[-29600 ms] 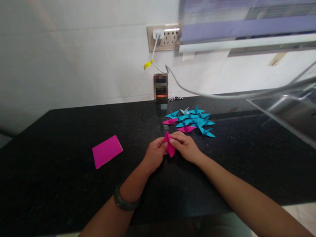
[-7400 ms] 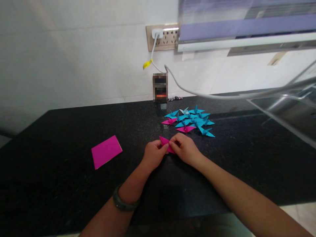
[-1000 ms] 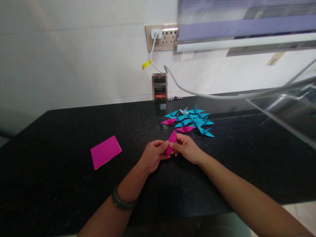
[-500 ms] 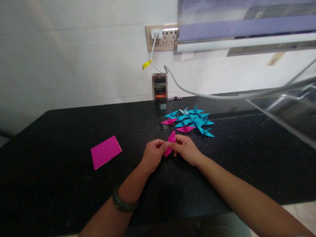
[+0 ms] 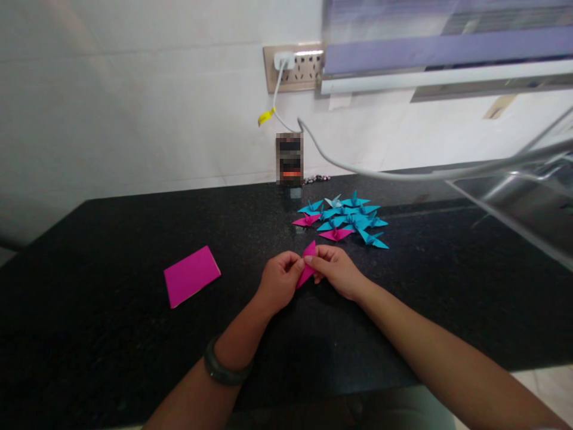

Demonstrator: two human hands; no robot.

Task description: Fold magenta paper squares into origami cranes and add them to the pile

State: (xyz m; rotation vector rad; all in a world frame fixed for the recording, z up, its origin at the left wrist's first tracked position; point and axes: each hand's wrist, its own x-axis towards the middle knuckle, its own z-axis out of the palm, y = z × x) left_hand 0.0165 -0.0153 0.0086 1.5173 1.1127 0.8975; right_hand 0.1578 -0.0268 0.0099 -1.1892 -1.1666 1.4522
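Note:
Between my two hands is a pink piece of folded origami paper (image 5: pixel 307 275), held tilted just above the black countertop (image 5: pixel 147 358). My left hand (image 5: pixel 280 280) pinches its left side between thumb and fingers. From the other side my right hand (image 5: pixel 338 269) grips it, the thumb lying across its face and the fingers behind. Just beyond my hands lie several folded paper cranes: blue ones (image 5: pixel 373 239) in a cluster, a pink crane (image 5: pixel 335 234) nearest me, and a second pink crane (image 5: pixel 307 220) at the left of the group.
A stack of pink paper (image 5: pixel 192 276) lies to the left on the counter. Against the wall stands a phone-like object (image 5: pixel 290 158), its surface pixelated. A white cable (image 5: pixel 331 160) runs from the wall socket (image 5: pixel 295 68) toward the metal sink edge (image 5: pixel 505 221) at right.
The pink folded paper has turned slightly in my fingers, and its outline looks narrower and more pointed. Both hands stay in nearly the same place.

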